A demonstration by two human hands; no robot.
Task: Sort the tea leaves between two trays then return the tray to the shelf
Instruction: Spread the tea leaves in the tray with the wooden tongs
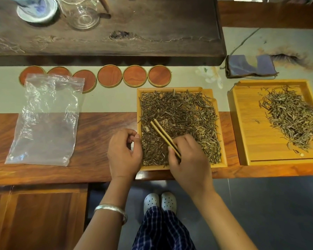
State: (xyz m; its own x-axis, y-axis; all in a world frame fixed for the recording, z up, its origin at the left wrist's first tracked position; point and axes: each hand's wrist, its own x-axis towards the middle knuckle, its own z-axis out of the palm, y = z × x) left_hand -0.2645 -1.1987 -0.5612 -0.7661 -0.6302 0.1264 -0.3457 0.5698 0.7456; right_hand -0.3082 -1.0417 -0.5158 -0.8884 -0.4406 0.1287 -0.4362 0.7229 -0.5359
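Observation:
Two light wooden trays lie side by side on the table. The nearer tray [224, 141] in the middle is almost covered with dark dry tea leaves [184, 112]. The right tray [246, 127] carries a smaller heap of tea leaves [293, 116] in its far right part. My right hand [190, 159] grips bamboo tweezers [163, 134] whose tips rest among the leaves of the middle tray. My left hand [124, 152] curls loosely at that tray's left rim, thumb and fingers touching the edge; whether it pinches the rim I cannot tell.
An empty clear plastic bag [47, 120] lies flat to the left. A row of round wooden coasters [109, 75] runs behind the trays. A folded blue-grey cloth [249, 66] lies behind the right tray. A dark tea board [116, 33] holds glassware [83, 15] and porcelain.

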